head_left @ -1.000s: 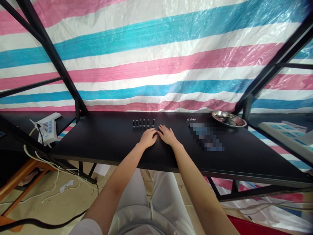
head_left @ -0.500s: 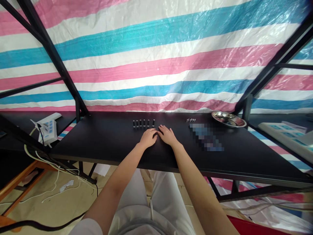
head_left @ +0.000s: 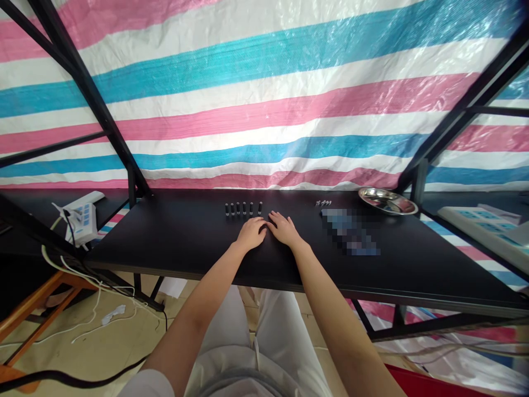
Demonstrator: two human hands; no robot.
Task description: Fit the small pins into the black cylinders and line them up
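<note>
My left hand rests palm down on the black table, its fingers stretched out toward my other hand. Beside it lies my right hand, also flat with fingers spread, and the fingertips of the two hands meet or nearly meet. Neither hand holds anything. Just beyond my left hand, several small dark cylinders with pale ends are lined up in a row. To the right of my right hand is a little group of small shiny pieces, too small to name. A pixelated bluish flat item lies nearer to me.
A shiny metal plate sits at the back right of the table. Black frame posts rise at both ends, with a striped plastic sheet behind. A white power strip with cables is at left; a wooden stool stands below.
</note>
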